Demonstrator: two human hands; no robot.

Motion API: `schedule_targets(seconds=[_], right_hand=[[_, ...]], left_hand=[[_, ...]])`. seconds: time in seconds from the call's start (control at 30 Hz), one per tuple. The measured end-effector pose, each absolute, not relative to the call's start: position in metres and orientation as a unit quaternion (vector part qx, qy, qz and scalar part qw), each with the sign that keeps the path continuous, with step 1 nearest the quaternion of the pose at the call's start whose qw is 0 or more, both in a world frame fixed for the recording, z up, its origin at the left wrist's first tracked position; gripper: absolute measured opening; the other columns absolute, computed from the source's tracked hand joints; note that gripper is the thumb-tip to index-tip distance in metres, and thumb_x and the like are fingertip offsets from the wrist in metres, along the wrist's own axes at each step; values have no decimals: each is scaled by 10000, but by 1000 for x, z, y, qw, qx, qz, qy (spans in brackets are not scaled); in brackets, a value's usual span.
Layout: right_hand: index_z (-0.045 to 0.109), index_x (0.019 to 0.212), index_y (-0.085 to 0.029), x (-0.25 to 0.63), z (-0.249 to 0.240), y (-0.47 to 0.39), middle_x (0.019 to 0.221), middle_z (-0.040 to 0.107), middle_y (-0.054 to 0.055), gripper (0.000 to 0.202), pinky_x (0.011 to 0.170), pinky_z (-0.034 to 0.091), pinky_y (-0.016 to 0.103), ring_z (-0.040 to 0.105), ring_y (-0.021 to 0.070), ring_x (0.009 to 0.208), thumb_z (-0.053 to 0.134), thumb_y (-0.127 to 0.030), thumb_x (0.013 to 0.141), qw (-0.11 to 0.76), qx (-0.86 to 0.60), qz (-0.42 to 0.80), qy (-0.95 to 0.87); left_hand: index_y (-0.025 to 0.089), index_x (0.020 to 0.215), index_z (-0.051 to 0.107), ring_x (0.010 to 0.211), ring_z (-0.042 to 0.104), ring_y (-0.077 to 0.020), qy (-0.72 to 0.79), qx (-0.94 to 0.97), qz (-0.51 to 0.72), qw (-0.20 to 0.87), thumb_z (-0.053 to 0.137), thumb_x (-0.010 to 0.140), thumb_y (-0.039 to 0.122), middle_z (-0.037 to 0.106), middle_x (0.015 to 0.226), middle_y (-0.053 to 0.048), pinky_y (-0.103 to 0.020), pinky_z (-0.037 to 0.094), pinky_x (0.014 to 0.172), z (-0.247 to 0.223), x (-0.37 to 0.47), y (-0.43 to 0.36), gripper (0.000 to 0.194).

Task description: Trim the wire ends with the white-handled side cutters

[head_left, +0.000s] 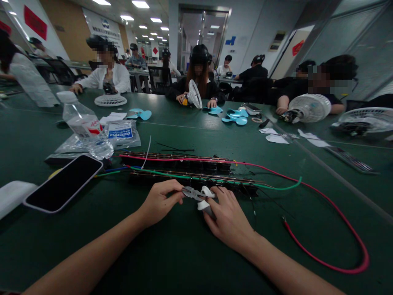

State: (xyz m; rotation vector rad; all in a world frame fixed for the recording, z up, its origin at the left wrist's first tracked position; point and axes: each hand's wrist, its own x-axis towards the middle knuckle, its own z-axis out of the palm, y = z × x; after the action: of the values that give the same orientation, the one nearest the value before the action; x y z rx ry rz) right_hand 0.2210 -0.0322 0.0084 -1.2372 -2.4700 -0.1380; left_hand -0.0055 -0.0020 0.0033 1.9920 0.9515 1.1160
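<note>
My right hand (229,215) is wrapped round the white and grey handles of a pair of pliers (192,193), whose metal jaws point left. At the tip of those jaws, the thumb and fingers of my left hand (161,203) are pinched together. Whatever lies between them is hidden. Just beyond my hands, two long black strips (184,175) with thin metal rods lie side by side on the green table. A green wire (276,188) and a red wire (334,205) run along them and out to the right. A white cable tie (147,151) sticks up from the strips.
To the left lie a phone (64,184), a plastic bottle (81,119) and a clear bag with a blue label (121,131). Blue fan blades (236,116) sit across the table (184,262). Co-workers sit opposite with white fans (310,107). Black cable ties (175,147) lie behind the strips.
</note>
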Motion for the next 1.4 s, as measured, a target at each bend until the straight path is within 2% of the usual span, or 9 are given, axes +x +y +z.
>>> schedule_targets(seconds=[0.4, 0.77, 1.13, 1.4], right_hand=[[622, 1023, -128, 222, 11, -31, 1172, 541, 192, 252, 929, 430, 500, 473, 323, 1112, 548, -183, 788, 185, -435, -12, -881], [622, 1014, -125, 222, 9, -31, 1119, 544, 187, 231, 859, 467, 488, 497, 315, 1031, 555, -182, 800, 188, -433, -13, -882], [624, 1035, -122, 221, 10, -31, 1141, 535, 182, 257, 883, 461, 481, 491, 312, 1046, 557, -174, 792, 190, -430, -11, -882], [632, 922, -126, 222, 5, -30, 1053, 559, 165, 148, 839, 486, 449, 532, 284, 973, 590, -170, 787, 197, -431, -13, -881]], left_hand=[[153, 713, 641, 692, 600, -140, 363, 760, 426, 330, 531, 871, 106, 635, 716, -25, -252, 457, 666, 3, -6, -2, 198], [151, 730, 654, 671, 588, -131, 369, 753, 425, 342, 538, 870, 98, 630, 699, -13, -244, 442, 656, 3, -5, -3, 189], [150, 718, 657, 680, 601, -131, 368, 751, 437, 332, 552, 862, 100, 635, 702, -18, -240, 455, 650, 1, -6, -2, 185], [145, 707, 659, 667, 599, -127, 367, 751, 443, 324, 579, 838, 78, 638, 692, -20, -233, 446, 642, 1, -5, -3, 168]])
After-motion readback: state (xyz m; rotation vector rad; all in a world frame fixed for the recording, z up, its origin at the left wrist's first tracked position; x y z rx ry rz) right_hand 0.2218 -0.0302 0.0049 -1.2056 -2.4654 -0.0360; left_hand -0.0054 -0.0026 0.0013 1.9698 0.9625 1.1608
